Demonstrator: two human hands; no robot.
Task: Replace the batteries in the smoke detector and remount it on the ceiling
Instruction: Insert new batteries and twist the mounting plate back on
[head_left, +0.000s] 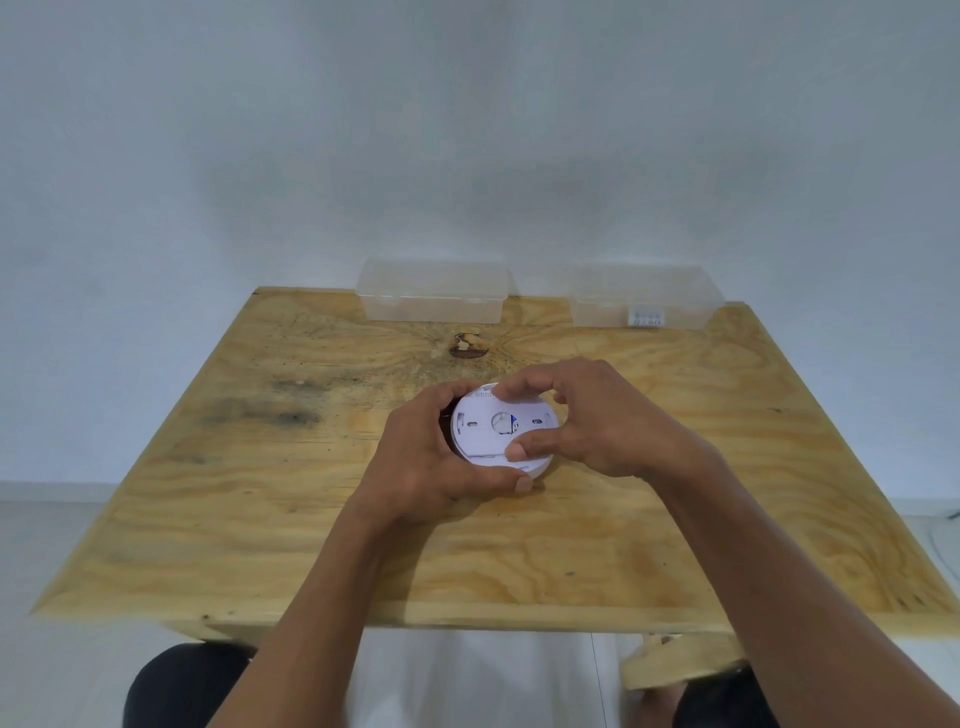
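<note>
Both hands clasp the white smoke detector (493, 434) over the middle of the plywood table (260, 519): the left hand (434, 462) cups its left rim, the right hand (587, 421) pinches its top face. Two clear plastic boxes (434, 291) sit at the far edge.

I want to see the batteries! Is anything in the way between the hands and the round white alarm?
No. Both the left hand and the right hand are already gripping the smoke detector over the wooden table. The two clear plastic boxes sit far back, out of the way.
</note>
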